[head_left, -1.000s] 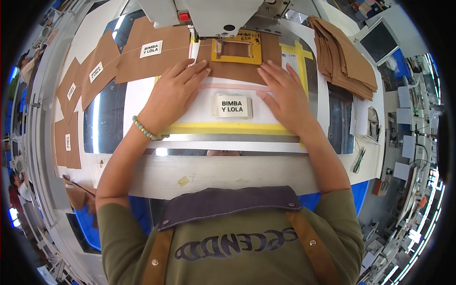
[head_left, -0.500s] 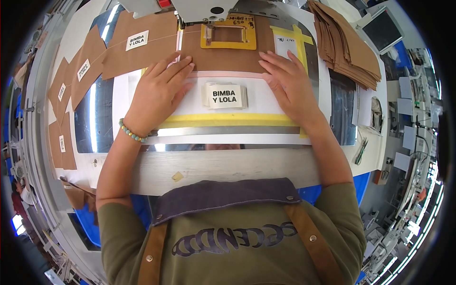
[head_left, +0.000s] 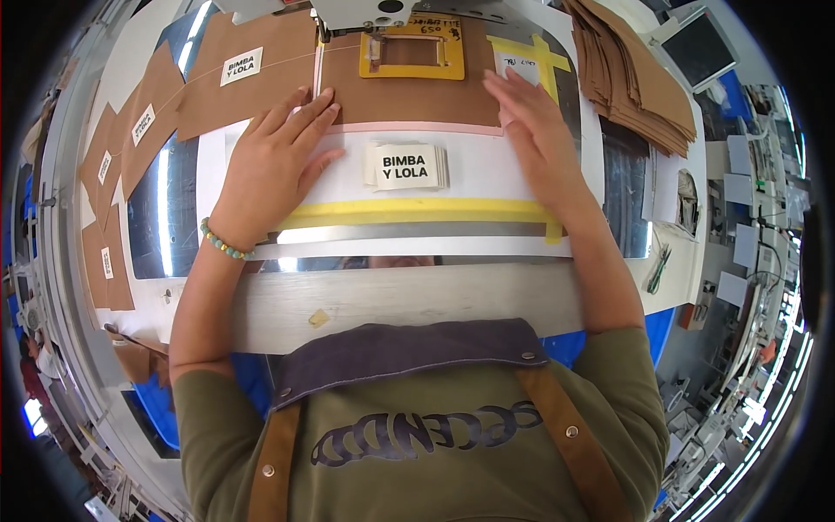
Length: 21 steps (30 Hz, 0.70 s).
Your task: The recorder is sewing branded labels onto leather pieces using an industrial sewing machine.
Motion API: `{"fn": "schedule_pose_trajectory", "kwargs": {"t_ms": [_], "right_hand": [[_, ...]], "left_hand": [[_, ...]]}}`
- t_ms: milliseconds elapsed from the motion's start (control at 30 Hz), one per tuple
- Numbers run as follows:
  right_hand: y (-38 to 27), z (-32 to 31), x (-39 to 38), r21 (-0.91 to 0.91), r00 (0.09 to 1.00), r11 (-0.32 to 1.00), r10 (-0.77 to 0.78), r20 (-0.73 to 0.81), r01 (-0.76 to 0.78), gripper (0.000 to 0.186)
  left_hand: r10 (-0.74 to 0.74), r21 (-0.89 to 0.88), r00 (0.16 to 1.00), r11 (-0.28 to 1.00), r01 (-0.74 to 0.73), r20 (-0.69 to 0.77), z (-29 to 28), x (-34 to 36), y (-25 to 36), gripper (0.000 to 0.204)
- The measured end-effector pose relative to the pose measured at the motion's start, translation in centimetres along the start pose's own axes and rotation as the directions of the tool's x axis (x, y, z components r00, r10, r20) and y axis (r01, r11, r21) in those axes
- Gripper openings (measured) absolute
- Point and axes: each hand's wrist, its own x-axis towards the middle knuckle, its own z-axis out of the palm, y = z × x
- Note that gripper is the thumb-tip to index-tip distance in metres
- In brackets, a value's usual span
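My left hand [head_left: 274, 165] lies flat, fingers stretched, with its fingertips on brown sheet pieces beside a narrow pale strip below the sewing machine head [head_left: 357, 16]. At the right end of the middle brown piece [head_left: 400, 103], my right hand [head_left: 537, 130] is open, fingers extended, its fingertips by a taped white paper [head_left: 515, 63]. Neither hand holds anything. A yellow template frame [head_left: 413, 74] with a rectangular window rests on the middle piece. Between my hands sits a small stack of white printed labels [head_left: 404, 166].
Several brown pieces [head_left: 209, 109], each bearing a white label, trail leftward, joined by a thread. A pile of brown pieces [head_left: 639, 87] lies at the far right. Green-handled snips [head_left: 660, 268] rest at the right, below a dark screen [head_left: 691, 50]. Yellow tape [head_left: 417, 210] crosses the white work surface.
My right hand has shifted a little to the right and farther away. My left hand has slid slightly left. The whole view has moved a little.
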Motion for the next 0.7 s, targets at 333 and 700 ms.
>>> {"fn": "schedule_pose_trajectory", "kwargs": {"t_ms": [333, 700], "right_hand": [[-0.9, -0.1, 0.4, -0.319, 0.988, 0.935, -0.143, 0.057, 0.154, 0.032], [-2.0, -0.2, 0.5, -0.321, 0.982, 0.929, -0.160, 0.097, 0.183, 0.031]], "left_hand": [[0.113, -0.066, 0.972, 0.989, -0.129, -0.205, -0.3, -0.1, 0.1, 0.038], [0.188, -0.047, 0.979, 0.980, -0.192, -0.078, 0.3, -0.3, 0.4, 0.037]]}}
